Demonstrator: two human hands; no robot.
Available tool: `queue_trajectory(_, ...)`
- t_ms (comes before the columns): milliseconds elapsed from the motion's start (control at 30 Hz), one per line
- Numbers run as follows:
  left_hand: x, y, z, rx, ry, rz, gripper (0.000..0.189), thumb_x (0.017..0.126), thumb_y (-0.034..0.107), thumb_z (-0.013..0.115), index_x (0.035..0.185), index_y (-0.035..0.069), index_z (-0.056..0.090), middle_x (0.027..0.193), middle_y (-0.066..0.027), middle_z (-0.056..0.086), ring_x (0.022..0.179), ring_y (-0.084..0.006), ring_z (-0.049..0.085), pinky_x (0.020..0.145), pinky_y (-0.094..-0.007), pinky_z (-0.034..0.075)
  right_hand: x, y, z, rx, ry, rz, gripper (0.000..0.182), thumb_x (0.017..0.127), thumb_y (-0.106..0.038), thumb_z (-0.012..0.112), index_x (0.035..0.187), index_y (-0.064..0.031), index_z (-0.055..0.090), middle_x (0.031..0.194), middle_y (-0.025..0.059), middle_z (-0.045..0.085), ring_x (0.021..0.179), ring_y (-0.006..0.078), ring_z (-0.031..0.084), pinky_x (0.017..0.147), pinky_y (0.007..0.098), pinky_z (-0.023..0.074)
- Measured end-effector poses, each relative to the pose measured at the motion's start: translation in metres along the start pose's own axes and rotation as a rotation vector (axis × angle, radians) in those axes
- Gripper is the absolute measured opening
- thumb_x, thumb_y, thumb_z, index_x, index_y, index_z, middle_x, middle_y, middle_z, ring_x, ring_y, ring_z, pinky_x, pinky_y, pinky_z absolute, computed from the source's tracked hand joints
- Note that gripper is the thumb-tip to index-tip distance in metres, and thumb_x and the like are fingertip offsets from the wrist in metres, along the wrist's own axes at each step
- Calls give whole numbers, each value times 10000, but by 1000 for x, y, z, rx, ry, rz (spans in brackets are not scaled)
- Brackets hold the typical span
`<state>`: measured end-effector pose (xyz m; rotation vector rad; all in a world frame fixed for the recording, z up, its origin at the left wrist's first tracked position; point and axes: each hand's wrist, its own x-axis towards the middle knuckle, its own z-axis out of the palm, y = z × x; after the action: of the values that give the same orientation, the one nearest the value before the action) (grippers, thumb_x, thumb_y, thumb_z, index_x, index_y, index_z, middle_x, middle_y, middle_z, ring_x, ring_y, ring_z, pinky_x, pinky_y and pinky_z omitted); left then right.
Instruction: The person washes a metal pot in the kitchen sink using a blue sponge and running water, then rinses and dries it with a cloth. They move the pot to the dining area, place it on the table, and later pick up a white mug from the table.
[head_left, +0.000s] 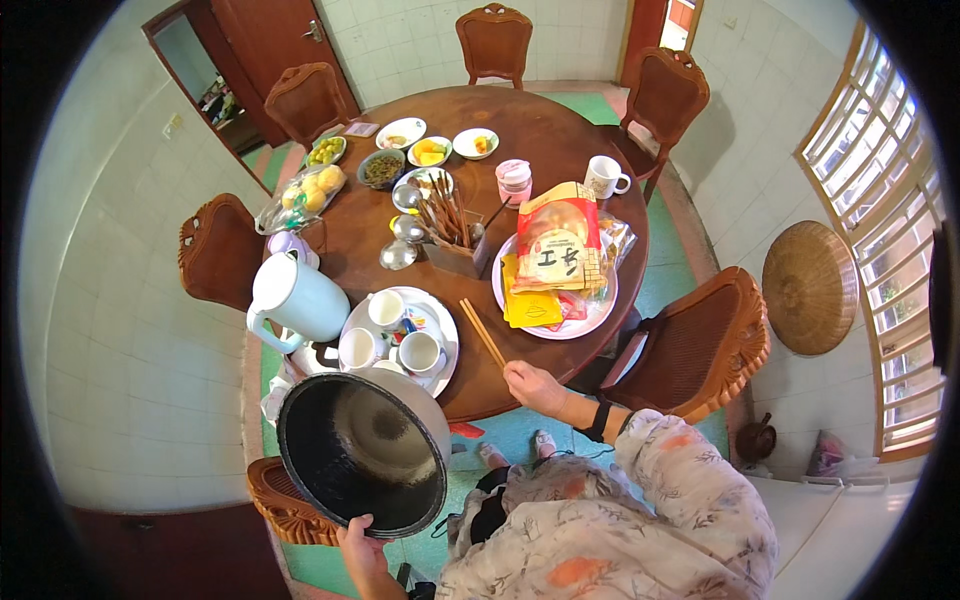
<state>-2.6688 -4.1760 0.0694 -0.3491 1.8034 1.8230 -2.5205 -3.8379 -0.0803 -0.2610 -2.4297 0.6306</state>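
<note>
My left hand (363, 546) grips the near rim of a dark-lined metal inner pot (367, 457), thumb inside and fingers under the edge. The pot is tilted so that I look into it, and only a sheen with dark patches shows on its bottom. In my right hand (536, 388) is a pair of wooden chopsticks (482, 332), held together and pointing away over the edge of the round wooden table (480, 397). Just beyond the pot, a white tray (448, 322) carries several white mugs (421, 352).
A light-blue kettle (304, 296) stands left of the tray. Mid-table is a utensil holder (459, 259) with chopsticks and ladles. A plate (499, 274) at right bears a food bag (559, 240) and yellow packets. Food bowls (382, 169) sit farther back. Carved chairs (697, 337) ring the table.
</note>
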Motion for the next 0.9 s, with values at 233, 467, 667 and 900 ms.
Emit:
queue_trajectory(233,-13,3,17,71,39,3,267,698,107,520,929,-23,486,730,-107,563,468,-215,550,366,-304,466,-41,22,30,-64,-206,-28,183,710,-50,491,889,-14,486,941,131,480,891,283,509,777,346,452)
queue_trajectory(467,-17,3,27,35,-28,23,213,702,101,518,865,-37,518,715,-106,583,471,-198,568,369,-287,484,-56,37,37,-127,-203,-9,212,717,-41,479,923,3,497,990,142,486,912,281,495,808,341,436)
queue_trajectory(667,-12,-5,29,8,-53,-24,173,701,64,517,851,-21,498,719,-101,572,514,-213,572,381,-306,481,-65,47,24,-201,-206,41,215,710,-34,476,921,-6,502,987,132,487,901,276,493,802,335,436)
queue_trajectory(900,-12,-6,42,45,-26,-44,182,690,44,523,859,-2,473,753,-103,567,566,-228,577,392,-327,477,-64,54,14,-288,-205,52,203,686,-65,496,885,-44,529,969,96,512,881,245,482,765,342,404)
